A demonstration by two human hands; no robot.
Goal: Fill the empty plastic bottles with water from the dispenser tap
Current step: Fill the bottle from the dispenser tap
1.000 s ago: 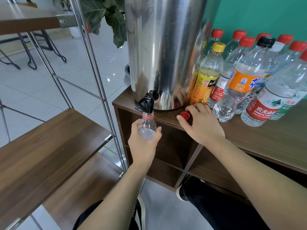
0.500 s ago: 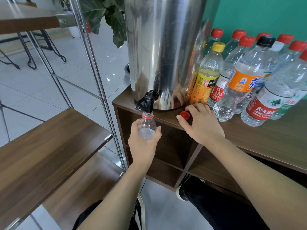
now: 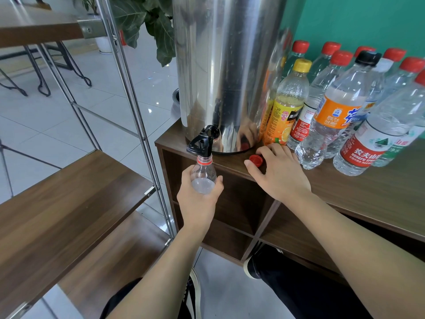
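Filling goes best, I judge, if the bottle (image 3: 203, 174) stays upright with its open neck right under the black tap (image 3: 202, 143) of the steel dispenser (image 3: 226, 72), so nothing spills past the mouth. From the head camera, the left hand (image 3: 197, 199) reaches up from below, fingers wrapped round the bottle's body. The right hand (image 3: 279, 172) rests on the cabinet top (image 3: 368, 194), fingertips touching the red cap (image 3: 256, 160).
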